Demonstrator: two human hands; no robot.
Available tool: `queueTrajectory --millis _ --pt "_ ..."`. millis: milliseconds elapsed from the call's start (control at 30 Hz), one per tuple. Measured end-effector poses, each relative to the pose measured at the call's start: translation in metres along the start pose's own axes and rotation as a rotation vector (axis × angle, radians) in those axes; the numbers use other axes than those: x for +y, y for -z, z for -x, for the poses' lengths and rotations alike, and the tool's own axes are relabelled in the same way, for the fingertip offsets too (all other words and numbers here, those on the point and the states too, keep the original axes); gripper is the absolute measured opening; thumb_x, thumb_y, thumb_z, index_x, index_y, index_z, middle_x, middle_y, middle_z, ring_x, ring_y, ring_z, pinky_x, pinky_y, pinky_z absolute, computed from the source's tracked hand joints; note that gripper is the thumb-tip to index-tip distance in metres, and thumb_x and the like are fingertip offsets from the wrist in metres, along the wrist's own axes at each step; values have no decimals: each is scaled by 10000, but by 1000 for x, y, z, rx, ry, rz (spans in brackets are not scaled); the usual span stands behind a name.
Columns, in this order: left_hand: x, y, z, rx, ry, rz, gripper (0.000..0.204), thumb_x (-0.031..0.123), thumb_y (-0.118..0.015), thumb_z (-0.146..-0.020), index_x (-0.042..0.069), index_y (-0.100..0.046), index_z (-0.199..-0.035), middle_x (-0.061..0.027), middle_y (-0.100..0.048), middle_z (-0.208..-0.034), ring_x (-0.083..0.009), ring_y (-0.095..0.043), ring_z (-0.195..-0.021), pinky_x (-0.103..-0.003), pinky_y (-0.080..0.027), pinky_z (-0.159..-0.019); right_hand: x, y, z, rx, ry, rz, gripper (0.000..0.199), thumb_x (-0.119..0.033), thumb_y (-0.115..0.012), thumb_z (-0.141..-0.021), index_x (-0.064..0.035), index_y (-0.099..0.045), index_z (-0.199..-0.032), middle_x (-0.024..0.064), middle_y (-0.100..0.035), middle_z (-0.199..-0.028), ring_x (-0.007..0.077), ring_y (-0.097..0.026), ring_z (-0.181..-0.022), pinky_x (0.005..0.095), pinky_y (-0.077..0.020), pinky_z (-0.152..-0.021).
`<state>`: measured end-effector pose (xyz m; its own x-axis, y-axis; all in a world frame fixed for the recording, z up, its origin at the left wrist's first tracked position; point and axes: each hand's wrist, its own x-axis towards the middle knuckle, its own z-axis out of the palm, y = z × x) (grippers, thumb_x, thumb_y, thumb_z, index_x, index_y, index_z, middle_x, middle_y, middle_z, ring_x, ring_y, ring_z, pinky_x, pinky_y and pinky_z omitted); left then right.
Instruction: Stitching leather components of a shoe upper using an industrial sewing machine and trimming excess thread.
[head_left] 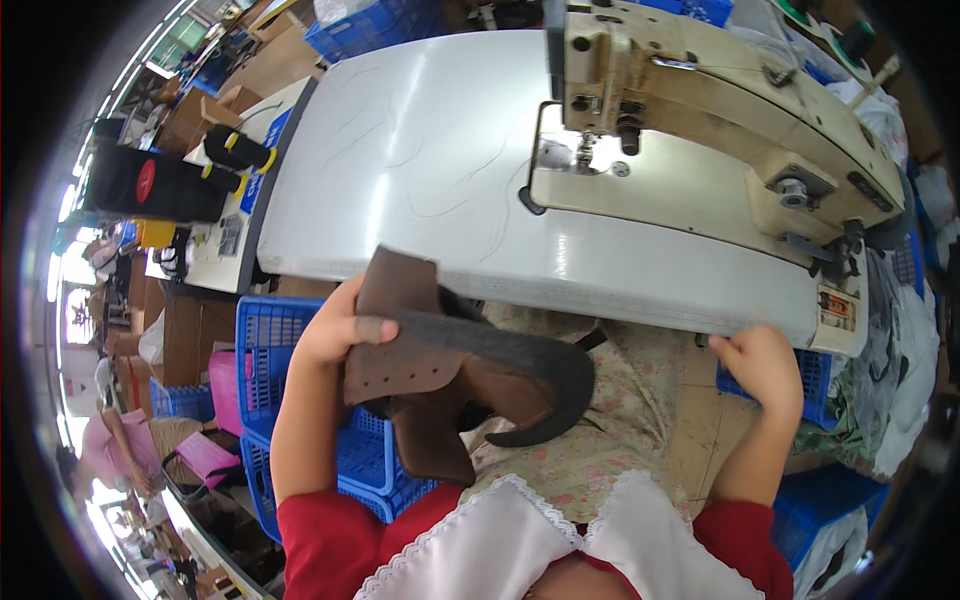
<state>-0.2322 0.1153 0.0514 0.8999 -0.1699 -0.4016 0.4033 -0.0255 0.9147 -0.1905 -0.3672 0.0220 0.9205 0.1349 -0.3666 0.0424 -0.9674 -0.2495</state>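
My left hand (340,335) is closed on a brown shoe upper (420,355), thumb on its near face and the other fingers hidden behind it. The upper hangs over my lap, just in front of the table edge. It has a row of small eyelet holes and a curved black band. My right hand (765,372) is curled beside the table's front edge at the right, thumb toward the left. Whatever its fingers hold, if anything, is hidden. The beige sewing machine (700,110) stands beyond the right hand, its needle area (585,155) apart from the upper.
Loose dark threads lie on the grey-white sewing table (420,150). Blue plastic baskets (285,320) stand below left, and another blue crate (825,510) is at lower right. Black thread cones (235,150) sit on a side table. A person (125,445) is at far left.
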Motion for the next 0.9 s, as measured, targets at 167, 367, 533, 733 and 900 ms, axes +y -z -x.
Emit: queueTrajectory --millis 167,367,533,733,900 --pt "28 -24 -33 -83 -32 -178 735 256 -834 -665 -34 -562 -1283 -119 -652 -1150 -213 -605 -1059 -346 -461 -955 -31 30 31 40 92 -432 384 -303 -702 -860 11 -678 -1081 159 -650 -681 284 -667 -639 386 -503 -625" --pt "70 -69 -70 -134 -53 -325 625 233 -814 -707 -35 -600 -1230 -122 -676 -1093 -198 -630 -994 -328 -487 -905 -127 43 14 632 735 -403 447 -287 -690 -868 -14 -618 -1215 184 -621 -1223 351 -601 -1096 393 -484 -874" --pt "92 -91 -106 -130 4 -330 617 207 -814 -720 -49 -588 -1234 -132 -675 -1102 -209 -644 -987 -327 -495 -909 -141 33 -27 711 591 -279 407 -257 -689 -851 -27 -634 -1182 134 -640 -1019 337 -602 -929 431 -488 -815" --pt "51 -97 -177 -51 160 -471 569 236 -814 -730 -75 -614 -1162 -155 -691 -996 -225 -671 -833 -327 -538 -765 -119 -21 -103 484 378 -197 305 -260 -694 -836 -61 -666 -1067 131 -639 -959 335 -604 -951 435 -496 -827" --pt "41 -83 -198 -9 219 -510 567 272 -829 -716 -80 -638 -1118 -155 -698 -936 -226 -672 -758 -323 -539 -707 -117 -43 -127 467 339 -275 329 -287 -687 -843 -68 -671 -1088 134 -639 -973 342 -607 -974 431 -490 -845"
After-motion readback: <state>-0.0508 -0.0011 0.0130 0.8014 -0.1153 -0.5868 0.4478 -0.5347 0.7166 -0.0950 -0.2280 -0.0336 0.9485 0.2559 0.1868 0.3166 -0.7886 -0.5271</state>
